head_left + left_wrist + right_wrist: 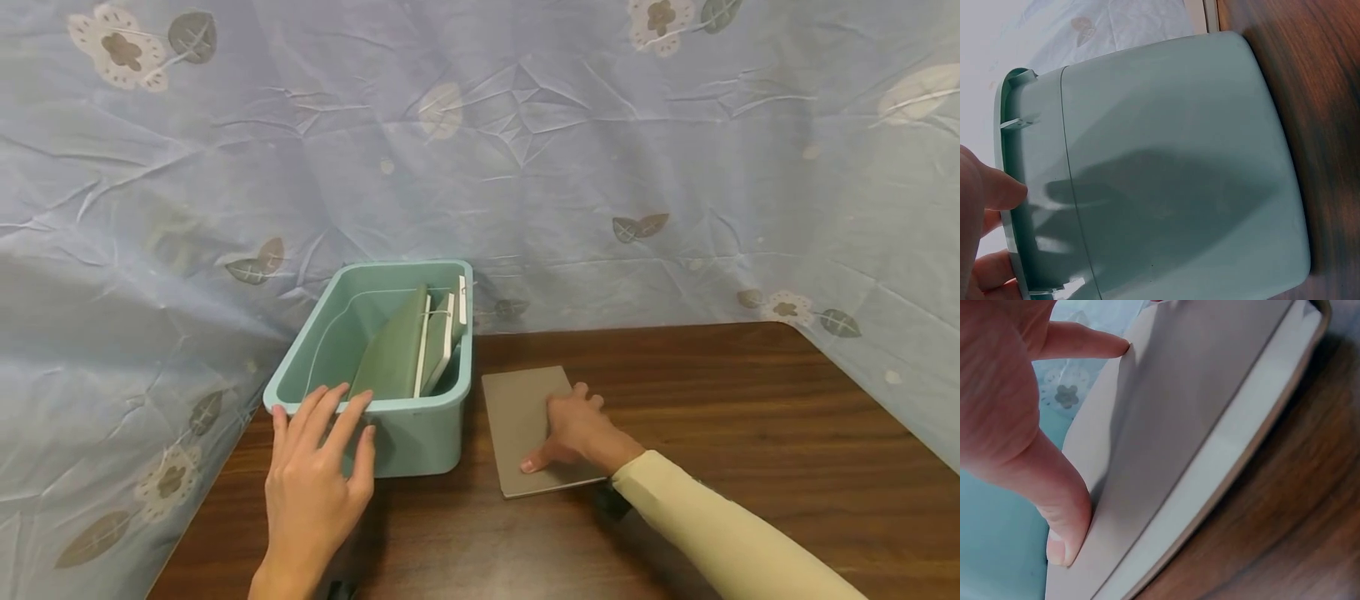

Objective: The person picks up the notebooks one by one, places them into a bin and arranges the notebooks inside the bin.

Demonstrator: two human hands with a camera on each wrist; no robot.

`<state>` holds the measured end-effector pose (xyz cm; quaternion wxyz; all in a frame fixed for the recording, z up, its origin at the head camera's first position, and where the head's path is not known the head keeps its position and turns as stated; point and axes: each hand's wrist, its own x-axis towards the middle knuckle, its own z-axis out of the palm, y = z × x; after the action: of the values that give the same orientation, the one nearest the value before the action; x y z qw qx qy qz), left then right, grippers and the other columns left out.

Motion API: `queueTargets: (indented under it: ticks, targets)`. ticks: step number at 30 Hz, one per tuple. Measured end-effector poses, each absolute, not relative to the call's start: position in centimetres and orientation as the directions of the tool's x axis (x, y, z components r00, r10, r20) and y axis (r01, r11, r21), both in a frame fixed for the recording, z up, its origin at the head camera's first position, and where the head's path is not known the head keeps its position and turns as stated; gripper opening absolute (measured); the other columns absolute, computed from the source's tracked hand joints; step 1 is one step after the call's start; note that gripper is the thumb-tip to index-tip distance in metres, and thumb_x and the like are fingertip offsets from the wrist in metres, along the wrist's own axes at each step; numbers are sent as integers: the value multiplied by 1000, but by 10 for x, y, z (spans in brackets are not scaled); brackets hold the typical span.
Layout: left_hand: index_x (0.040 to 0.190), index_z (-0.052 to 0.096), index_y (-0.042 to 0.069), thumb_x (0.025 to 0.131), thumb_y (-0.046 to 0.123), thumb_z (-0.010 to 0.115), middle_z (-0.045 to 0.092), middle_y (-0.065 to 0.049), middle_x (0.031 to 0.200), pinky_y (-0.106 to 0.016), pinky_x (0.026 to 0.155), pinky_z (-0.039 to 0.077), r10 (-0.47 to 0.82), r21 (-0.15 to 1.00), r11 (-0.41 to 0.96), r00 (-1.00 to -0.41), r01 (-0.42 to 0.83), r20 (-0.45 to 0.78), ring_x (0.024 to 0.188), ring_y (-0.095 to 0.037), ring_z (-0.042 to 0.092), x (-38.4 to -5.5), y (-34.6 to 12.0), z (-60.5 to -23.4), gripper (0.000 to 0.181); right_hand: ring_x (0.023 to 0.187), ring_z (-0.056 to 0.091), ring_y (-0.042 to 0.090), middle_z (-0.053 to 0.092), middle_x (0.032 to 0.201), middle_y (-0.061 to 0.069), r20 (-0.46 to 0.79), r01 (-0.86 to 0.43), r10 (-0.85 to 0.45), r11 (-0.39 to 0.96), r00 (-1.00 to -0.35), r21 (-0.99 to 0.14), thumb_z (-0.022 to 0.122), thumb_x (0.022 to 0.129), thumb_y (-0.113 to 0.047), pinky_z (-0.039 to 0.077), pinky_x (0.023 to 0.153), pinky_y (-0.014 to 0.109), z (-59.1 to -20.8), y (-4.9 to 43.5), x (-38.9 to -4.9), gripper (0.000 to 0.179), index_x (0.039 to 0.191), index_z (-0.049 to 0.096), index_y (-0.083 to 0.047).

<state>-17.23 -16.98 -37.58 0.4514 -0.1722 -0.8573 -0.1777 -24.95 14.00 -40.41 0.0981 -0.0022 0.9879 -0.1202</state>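
A grey-brown notebook [517,417] lies on the table right of a teal plastic bin [420,442]. My right hand [573,429] is over the notebook, thumb and fingers spread across its cover. In the right wrist view the thumb [1069,519] presses the cover, and the white page edges [1210,462] show below it. My left hand [318,475] rests at the bin's near rim, its fingers extended over the edge. From the left wrist, the thumb [1004,190] is beside the rim, outside the bin's wall [1172,162].
Inside the bin, several green-covered books or notebooks [393,354] lean toward its right wall. A brown wood-grain table [712,400] stretches to the right. Behind and at both sides hangs a pale blue floral cloth [540,192].
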Motion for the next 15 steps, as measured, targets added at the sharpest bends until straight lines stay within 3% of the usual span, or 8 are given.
queueTargets:
  ticks: [7,15]
  targets:
    - [122,69,15,90,19,63,66,-13,126,-73,112,23,128,144,869,-497,472,858,125,-35,55,-174,-168,-374,33,117,44,51,33,134,33,-208,79,11,945,-978,-318,89,49,-66,50,87,62,-407,151,-252,127,149,38,-6]
    - [122,69,15,90,21,62,65,-13,127,-72,112,24,123,148,877,-509,458,852,125,-35,55,-173,-168,-374,33,111,58,45,40,134,37,-199,83,5,920,-980,-383,90,54,-61,53,90,54,-409,156,-249,135,154,22,-3]
